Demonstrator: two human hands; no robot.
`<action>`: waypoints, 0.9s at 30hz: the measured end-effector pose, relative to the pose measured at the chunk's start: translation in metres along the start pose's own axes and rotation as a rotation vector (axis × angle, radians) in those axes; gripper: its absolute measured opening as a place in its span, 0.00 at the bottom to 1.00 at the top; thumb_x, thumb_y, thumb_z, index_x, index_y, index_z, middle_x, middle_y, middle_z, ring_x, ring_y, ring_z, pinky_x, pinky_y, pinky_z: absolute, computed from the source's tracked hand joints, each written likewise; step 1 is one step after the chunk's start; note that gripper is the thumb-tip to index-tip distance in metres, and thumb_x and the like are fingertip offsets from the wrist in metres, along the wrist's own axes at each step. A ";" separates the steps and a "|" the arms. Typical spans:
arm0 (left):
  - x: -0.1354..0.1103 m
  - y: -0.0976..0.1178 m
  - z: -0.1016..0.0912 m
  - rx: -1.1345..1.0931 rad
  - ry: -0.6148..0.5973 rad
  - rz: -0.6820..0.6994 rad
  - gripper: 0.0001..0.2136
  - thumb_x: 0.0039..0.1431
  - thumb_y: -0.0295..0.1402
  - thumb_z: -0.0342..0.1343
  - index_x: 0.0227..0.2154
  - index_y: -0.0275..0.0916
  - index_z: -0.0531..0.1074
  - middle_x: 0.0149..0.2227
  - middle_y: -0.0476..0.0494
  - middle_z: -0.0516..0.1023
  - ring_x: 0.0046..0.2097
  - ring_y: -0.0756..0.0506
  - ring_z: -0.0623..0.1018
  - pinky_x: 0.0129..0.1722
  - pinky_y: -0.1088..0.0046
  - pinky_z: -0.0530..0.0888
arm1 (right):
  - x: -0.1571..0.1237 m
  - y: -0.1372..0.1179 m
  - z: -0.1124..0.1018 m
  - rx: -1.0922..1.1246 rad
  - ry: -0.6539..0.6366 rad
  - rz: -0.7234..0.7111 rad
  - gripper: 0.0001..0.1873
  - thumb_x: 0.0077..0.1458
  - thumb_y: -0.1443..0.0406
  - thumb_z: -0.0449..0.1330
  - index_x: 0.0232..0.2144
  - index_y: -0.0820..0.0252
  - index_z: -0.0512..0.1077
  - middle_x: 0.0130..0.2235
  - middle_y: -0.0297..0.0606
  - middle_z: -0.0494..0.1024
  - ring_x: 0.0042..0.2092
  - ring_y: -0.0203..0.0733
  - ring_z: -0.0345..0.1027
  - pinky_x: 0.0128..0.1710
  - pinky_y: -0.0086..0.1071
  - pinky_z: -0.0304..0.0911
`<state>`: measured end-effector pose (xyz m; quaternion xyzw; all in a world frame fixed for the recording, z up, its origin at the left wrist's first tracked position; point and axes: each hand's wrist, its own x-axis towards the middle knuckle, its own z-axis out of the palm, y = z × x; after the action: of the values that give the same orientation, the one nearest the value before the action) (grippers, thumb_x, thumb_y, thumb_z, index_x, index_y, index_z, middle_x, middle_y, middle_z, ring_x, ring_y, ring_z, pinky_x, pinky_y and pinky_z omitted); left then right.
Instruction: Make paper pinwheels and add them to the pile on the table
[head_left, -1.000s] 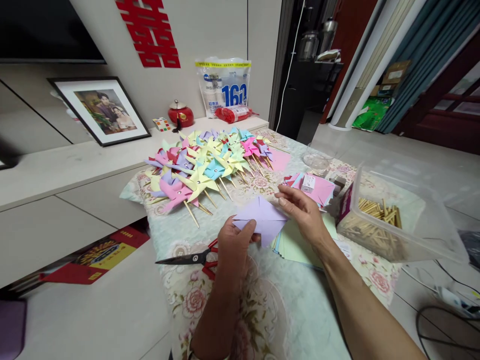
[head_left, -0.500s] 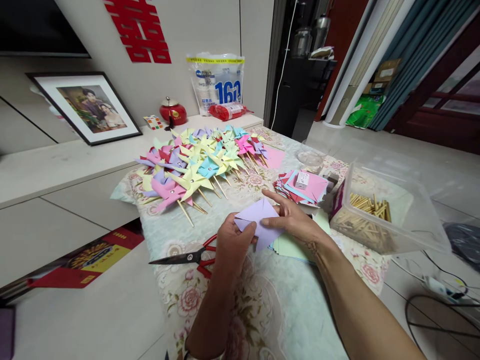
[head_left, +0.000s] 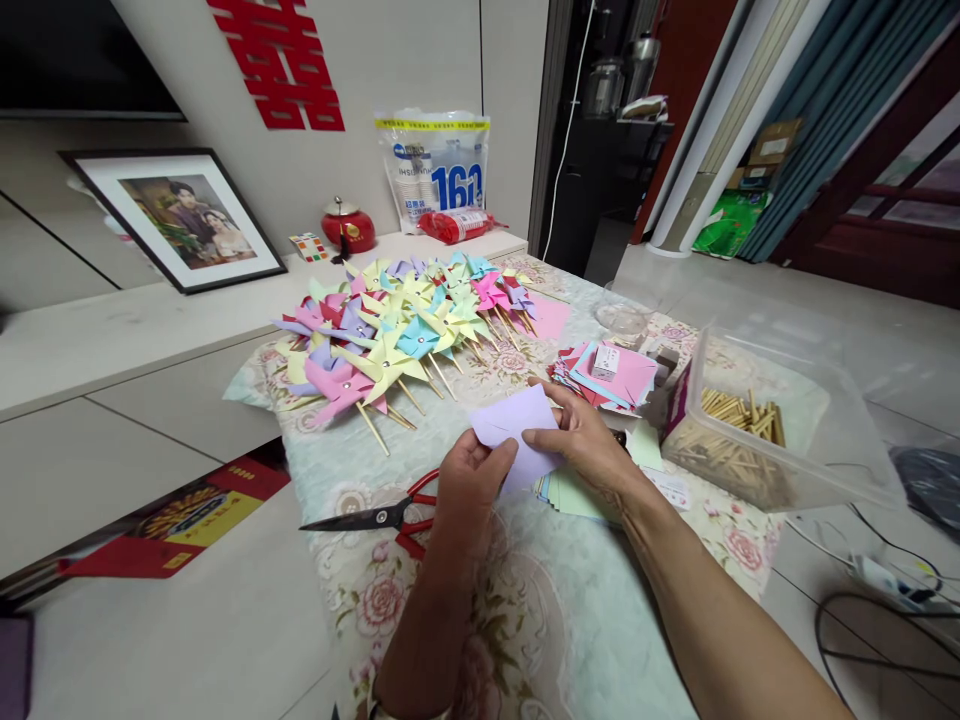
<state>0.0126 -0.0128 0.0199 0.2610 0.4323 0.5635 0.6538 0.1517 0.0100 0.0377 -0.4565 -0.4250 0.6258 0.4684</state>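
A square of lilac paper with slits cut in it is held above the table between both hands. My left hand pinches its left edge, thumb on top. My right hand grips the right side, its thumb lying across the paper and the other fingers partly hidden behind. Scissors with red handles lie beside my left forearm, blades pointing left. Under and beside my right hand are sheets of pale green paper. Farther back sits a pile of cut pink, blue and red paper squares with a small box on it.
Many paper pinwheels on sticks cover the table's far left. A clear plastic tub of short wooden sticks stands at the right. Behind are a low cabinet, a framed photo and a bag of cups.
The lilac paper has turned slightly in my hands, and its cut corners now lie flatter. Both hands stay nearly in place. The view has shifted very slightly.
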 end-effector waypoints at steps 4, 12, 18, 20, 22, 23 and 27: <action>0.002 -0.006 0.000 -0.019 0.013 0.020 0.20 0.37 0.33 0.71 0.38 0.33 0.79 0.32 0.42 0.84 0.36 0.42 0.82 0.42 0.65 0.76 | 0.000 0.002 0.004 0.018 -0.012 -0.052 0.43 0.41 0.67 0.70 0.61 0.60 0.62 0.38 0.37 0.83 0.34 0.41 0.75 0.34 0.30 0.66; 0.008 -0.014 -0.001 0.008 0.105 0.059 0.22 0.33 0.34 0.72 0.37 0.34 0.80 0.35 0.41 0.85 0.36 0.42 0.82 0.41 0.66 0.76 | 0.001 0.009 0.002 -0.013 -0.055 -0.119 0.34 0.43 0.67 0.69 0.54 0.58 0.68 0.39 0.34 0.81 0.38 0.41 0.74 0.37 0.30 0.65; 0.006 -0.011 -0.002 0.027 0.113 0.043 0.20 0.34 0.33 0.71 0.35 0.34 0.80 0.31 0.42 0.85 0.32 0.44 0.81 0.37 0.68 0.76 | 0.000 0.007 0.002 -0.022 -0.112 -0.103 0.26 0.45 0.66 0.67 0.48 0.58 0.70 0.39 0.35 0.81 0.38 0.42 0.75 0.37 0.31 0.66; 0.005 -0.010 -0.001 0.034 0.112 0.043 0.19 0.35 0.33 0.71 0.34 0.34 0.80 0.31 0.43 0.84 0.32 0.43 0.81 0.37 0.68 0.76 | 0.000 0.006 0.002 -0.028 -0.089 -0.096 0.30 0.44 0.66 0.68 0.51 0.58 0.69 0.39 0.35 0.81 0.38 0.42 0.75 0.37 0.31 0.66; 0.005 -0.010 -0.001 0.029 0.102 0.046 0.19 0.35 0.33 0.70 0.35 0.35 0.80 0.31 0.42 0.85 0.33 0.43 0.81 0.38 0.68 0.76 | 0.001 0.007 0.003 -0.041 -0.071 -0.100 0.33 0.43 0.66 0.68 0.54 0.58 0.68 0.39 0.35 0.81 0.38 0.42 0.75 0.37 0.31 0.66; 0.005 -0.010 0.000 0.025 0.095 0.046 0.19 0.35 0.33 0.71 0.35 0.35 0.80 0.32 0.42 0.85 0.33 0.43 0.81 0.38 0.67 0.76 | 0.001 0.007 0.003 -0.049 -0.069 -0.102 0.33 0.43 0.66 0.68 0.54 0.58 0.68 0.39 0.35 0.81 0.39 0.42 0.75 0.37 0.31 0.66; 0.006 -0.010 -0.001 0.022 0.073 0.033 0.21 0.35 0.33 0.71 0.37 0.34 0.80 0.33 0.41 0.85 0.34 0.41 0.82 0.40 0.66 0.76 | -0.001 0.005 0.003 -0.046 -0.064 -0.100 0.35 0.43 0.67 0.68 0.55 0.58 0.67 0.39 0.35 0.82 0.38 0.41 0.75 0.36 0.30 0.66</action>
<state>0.0170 -0.0095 0.0101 0.2543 0.4577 0.5785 0.6254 0.1475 0.0076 0.0337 -0.4250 -0.4762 0.6061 0.4746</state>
